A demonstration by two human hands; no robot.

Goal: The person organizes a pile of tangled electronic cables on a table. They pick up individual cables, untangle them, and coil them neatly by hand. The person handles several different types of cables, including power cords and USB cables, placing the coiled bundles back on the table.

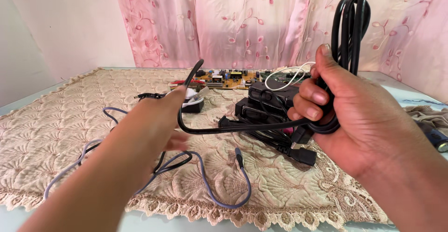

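Observation:
My right hand (pixel 350 106) is closed around a coiled bundle of thick black cable (pixel 350 22), whose loops stick up above my fist. One strand of the same black cable (pixel 219 130) runs leftward from the fist and curves up to my left hand (pixel 156 120). That hand is blurred, reaching forward, with the cable passing by its fingertips. Whether it pinches the cable I cannot tell. Below the hands, a thin grey-blue cable (pixel 210 185) lies looped on the cloth.
A beige lace cloth (pixel 56 134) covers the table. Black adapter boxes (pixel 266 101) are stacked at the centre, with a circuit board (pixel 233 79) and a white wire (pixel 291 75) behind them. A small black and white device (pixel 193 102) sits left. Pink floral curtains (pixel 242 22) hang behind.

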